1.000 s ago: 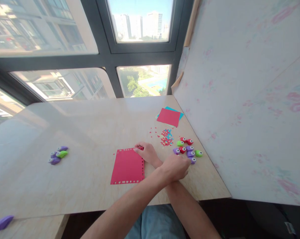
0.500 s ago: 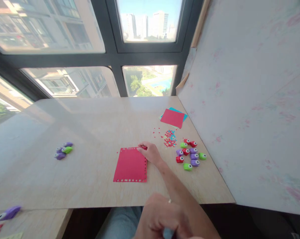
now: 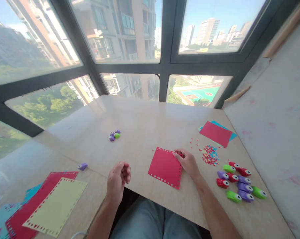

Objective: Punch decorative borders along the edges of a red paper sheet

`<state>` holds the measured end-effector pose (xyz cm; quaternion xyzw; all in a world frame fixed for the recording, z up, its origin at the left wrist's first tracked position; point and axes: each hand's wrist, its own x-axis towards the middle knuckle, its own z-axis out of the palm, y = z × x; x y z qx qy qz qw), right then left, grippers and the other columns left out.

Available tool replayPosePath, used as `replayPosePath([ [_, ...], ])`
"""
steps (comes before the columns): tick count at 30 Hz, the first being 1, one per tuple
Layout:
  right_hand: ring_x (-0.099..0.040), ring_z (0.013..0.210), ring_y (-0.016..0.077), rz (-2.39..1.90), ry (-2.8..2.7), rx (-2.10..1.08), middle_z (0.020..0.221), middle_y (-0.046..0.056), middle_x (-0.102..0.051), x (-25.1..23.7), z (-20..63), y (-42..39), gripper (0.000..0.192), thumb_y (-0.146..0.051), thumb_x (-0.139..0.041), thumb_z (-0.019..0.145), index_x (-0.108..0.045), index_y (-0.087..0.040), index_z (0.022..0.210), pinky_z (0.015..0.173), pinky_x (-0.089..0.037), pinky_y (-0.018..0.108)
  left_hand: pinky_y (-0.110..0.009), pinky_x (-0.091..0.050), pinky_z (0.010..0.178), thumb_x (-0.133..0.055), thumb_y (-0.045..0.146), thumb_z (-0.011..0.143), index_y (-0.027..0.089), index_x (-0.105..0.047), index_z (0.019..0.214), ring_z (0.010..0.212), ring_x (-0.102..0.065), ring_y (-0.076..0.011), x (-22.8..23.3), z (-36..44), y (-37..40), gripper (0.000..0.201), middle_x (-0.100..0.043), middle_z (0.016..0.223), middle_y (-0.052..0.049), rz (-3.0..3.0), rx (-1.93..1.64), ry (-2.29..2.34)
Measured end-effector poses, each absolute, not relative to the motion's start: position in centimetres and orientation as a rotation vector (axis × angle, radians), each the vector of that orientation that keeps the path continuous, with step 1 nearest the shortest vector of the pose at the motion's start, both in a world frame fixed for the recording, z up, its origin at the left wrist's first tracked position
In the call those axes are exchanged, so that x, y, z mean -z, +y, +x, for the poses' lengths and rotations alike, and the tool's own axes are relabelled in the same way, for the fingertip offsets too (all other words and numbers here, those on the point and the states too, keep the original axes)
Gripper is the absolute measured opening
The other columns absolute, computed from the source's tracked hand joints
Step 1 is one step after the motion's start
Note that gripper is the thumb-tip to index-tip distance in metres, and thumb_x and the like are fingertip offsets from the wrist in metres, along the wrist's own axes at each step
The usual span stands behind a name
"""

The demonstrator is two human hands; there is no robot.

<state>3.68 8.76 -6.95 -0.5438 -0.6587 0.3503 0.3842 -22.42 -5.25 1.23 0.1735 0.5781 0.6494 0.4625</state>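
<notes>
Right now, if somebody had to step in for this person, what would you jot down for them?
Right hand: rests on the far right corner of the red sheet, over a small red punch.
Left hand: loosely curled, holding nothing, above the near table edge.
Done: holes punched along the red sheet's far, right and near edges.
Left: its left edge looks unpunched.
Spare punches lie to the right; finished sheets lie near left.

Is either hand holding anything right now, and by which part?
The right hand pinches the red punched sheet at its far right corner. The left hand hovers loosely curled; nothing shows in it.
</notes>
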Motion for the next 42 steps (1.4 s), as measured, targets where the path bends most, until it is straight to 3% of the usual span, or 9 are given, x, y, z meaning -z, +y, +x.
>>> replayPosePath([
  [7,-0.067,0.086,0.0276,-1.431,-1.655,-0.943,0.094,0.011,-0.073,7.2,4.2,8.4,0.047,-0.057,-0.06,0.075,-0.07,-0.018,0.099,0.083,-0.05,0.041,-0.019,-0.035,0.04,-0.066,0.051,0.062,0.013,-0.057,0.078,0.045,-0.047,-0.008,2.9,-28.5,-1.1,0.042,-0.056,0.062,0.0,0.37,-1.842,1.726],
  [17,-0.065,0.086,0.0282,-1.531,-1.639,-0.912,0.094,0.01,-0.072,6.6,3.9,7.6,0.052,-0.063,-0.061,0.072,-0.071,-0.018,0.095,0.083,-0.049,0.04,-0.024,-0.04,0.042,-0.056,0.042,0.076,0.013,-0.065,0.083,0.051,-0.055,-0.0147,6.0,-36.5,2.8,0.031,-0.066,0.075,-0.006,0.723,-1.575,2.221],
  [20,-0.065,0.087,0.0284,-1.558,-1.638,-0.907,0.094,0.01,-0.072,6.4,3.9,7.6,0.053,-0.064,-0.061,0.071,-0.071,-0.018,0.096,0.084,-0.049,0.04,-0.028,-0.047,0.052,-0.057,0.037,0.079,0.016,-0.065,0.092,0.059,-0.061,-0.0178,6.4,-37.8,3.7,0.027,-0.068,0.083,-0.006,0.826,-1.478,2.403],
  [25,-0.065,0.085,0.0275,-1.573,-1.645,-0.893,0.093,0.009,-0.072,6.2,3.9,7.5,0.053,-0.065,-0.061,0.071,-0.071,-0.019,0.095,0.082,-0.05,0.038,-0.034,-0.048,0.082,-0.065,0.041,0.078,0.019,-0.064,0.111,0.098,-0.063,-0.0261,6.2,-38.4,5.3,0.04,-0.068,0.101,-0.008,1.159,-1.156,2.733],
  [31,-0.066,0.08,0.0264,-1.559,-1.661,-0.844,0.09,0.008,-0.073,6.2,3.8,7.5,0.051,-0.065,-0.061,0.071,-0.072,-0.019,0.093,0.076,-0.053,0.036,-0.035,-0.046,0.072,-0.06,0.045,0.084,0.023,-0.066,0.113,0.088,-0.063,-0.028,5.3,-37.5,6.2,0.037,-0.064,0.103,-0.011,1.147,-0.843,2.852],
  [42,-0.066,0.087,0.0283,-1.535,-1.686,-0.842,0.094,0.009,-0.073,6.8,4.0,7.7,0.047,-0.062,-0.06,0.074,-0.071,-0.021,0.094,0.084,-0.05,0.041,-0.03,-0.045,0.075,-0.06,0.026,0.081,0.022,-0.064,0.107,0.094,-0.062,-0.0238,5.8,-34.7,3.5,0.026,-0.065,0.105,-0.006,1.381,-0.991,2.682],
])
